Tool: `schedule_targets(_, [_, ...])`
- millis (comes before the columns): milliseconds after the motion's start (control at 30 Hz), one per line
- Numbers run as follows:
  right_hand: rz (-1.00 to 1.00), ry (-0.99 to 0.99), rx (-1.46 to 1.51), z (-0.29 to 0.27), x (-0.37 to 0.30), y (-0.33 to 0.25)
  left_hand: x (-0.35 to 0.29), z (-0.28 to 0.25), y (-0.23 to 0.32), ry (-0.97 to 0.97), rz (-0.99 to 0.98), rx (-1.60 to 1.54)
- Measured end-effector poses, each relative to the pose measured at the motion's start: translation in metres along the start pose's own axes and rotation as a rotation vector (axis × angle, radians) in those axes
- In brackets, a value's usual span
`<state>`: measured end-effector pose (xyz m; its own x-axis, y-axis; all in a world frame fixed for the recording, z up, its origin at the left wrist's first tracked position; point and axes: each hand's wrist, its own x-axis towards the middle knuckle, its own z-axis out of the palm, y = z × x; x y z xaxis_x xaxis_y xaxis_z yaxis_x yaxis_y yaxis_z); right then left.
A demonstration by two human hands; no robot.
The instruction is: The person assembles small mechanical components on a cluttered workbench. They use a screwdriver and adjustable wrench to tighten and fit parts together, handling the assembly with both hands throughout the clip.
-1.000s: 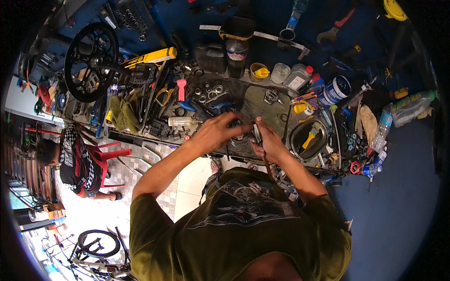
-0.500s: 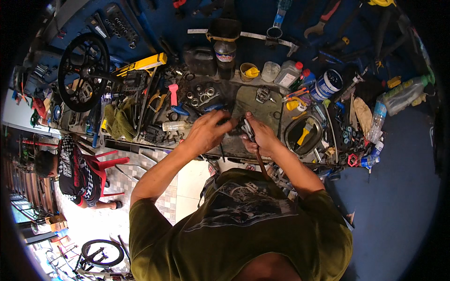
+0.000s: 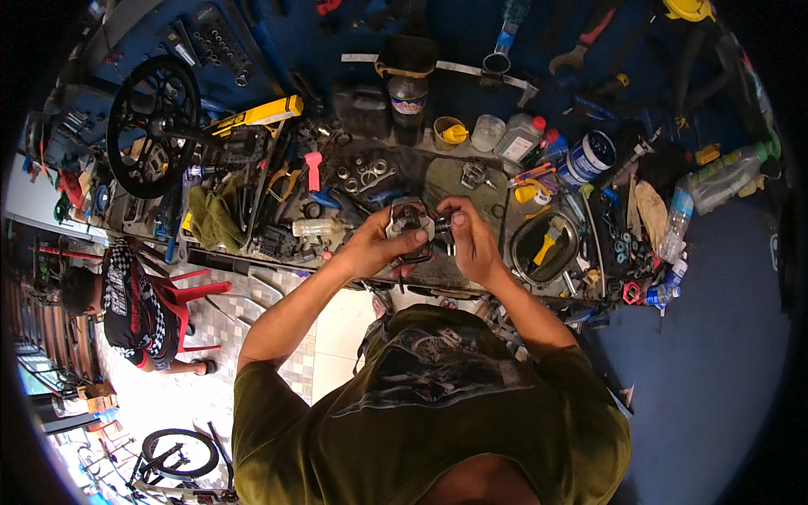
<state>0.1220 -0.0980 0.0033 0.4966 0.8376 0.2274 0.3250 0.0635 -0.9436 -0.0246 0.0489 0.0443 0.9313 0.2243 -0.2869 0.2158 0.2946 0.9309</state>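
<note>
My left hand [image 3: 374,244] is closed round a dark metal part with silver edges [image 3: 410,220], which looks like a bicycle pedal. Its thumb lies across the near side. From the other side, my right hand [image 3: 473,240] pinches the part's dark end [image 3: 442,227] between thumb and fingers. Both hands are above the front of the cluttered workbench. Behind them, on a flat dark mat [image 3: 450,181], lies a similar small metal pedal [image 3: 476,174]. Beyond my left hand are a combination wrench [image 3: 376,177] and several metal rings.
An oval metal tray [image 3: 518,240] with a yellow brush [image 3: 549,242] stands right of my right hand. Left are a clear bottle [image 3: 316,227], a pink-headed tool [image 3: 314,171] and a green cloth [image 3: 215,220]. A black wheel [image 3: 151,126] stands far left. A person [image 3: 130,311] sits behind at left.
My left hand, bent above the bench before, has taken hold of the pedal-like part. My right hand has turned and now pinches its end. The brown rod below my right hand is out of sight.
</note>
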Motion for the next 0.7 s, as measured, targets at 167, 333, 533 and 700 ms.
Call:
schedule_targets(167, [0.869,-0.043,0.598,0.004,0.0,-0.003,0.01,-0.025,-0.018,0.073,0.803,1.374])
schedule_targets(333, [0.521,0.013,0.294,0.0,0.004,0.004,0.016,-0.022,-0.015,0.033,0.68,1.073])
schedule_targets(533, [-0.139,0.037,-0.072,-0.004,0.005,-0.014,0.01,0.003,-0.031,-0.028,0.089,-0.232])
schedule_targets(700, [0.002,-0.003,0.108,-0.003,0.005,-0.011,0.011,0.007,-0.026,0.065,0.062,-0.257])
